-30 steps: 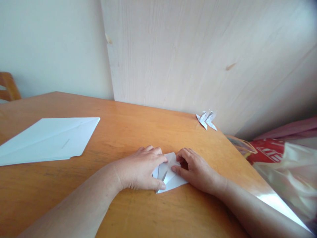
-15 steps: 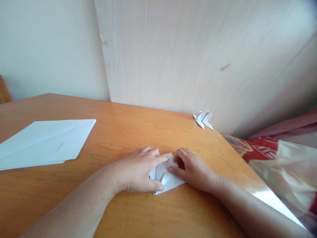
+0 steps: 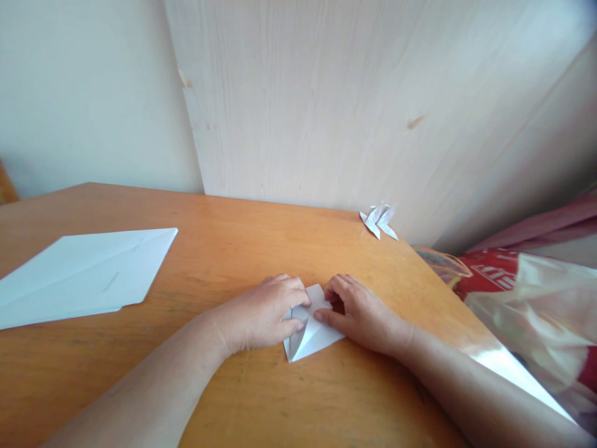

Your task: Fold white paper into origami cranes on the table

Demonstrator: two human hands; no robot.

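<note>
A small piece of folded white paper (image 3: pixel 313 335) lies on the wooden table between my two hands, with a raised flap along its left part. My left hand (image 3: pixel 270 311) covers the paper's left side, its thumb and fingers closed on the flap. From the right, my right hand (image 3: pixel 361 314) grips the paper's right edge, thumb on top and fingers curled. The parts of the paper under the fingers are hidden.
Larger white sheets (image 3: pixel 93 267) lie stacked at the table's left. Folded paper pieces (image 3: pixel 379 221) stand at the back right near a pale wooden panel (image 3: pixel 289 99). Beyond the table's right edge are red and whitish bags (image 3: pixel 536 311).
My left thumb has moved up from the paper's lower corner, and the left fingers have drawn in toward it. The right hand keeps its hold. The view has shifted slightly.
</note>
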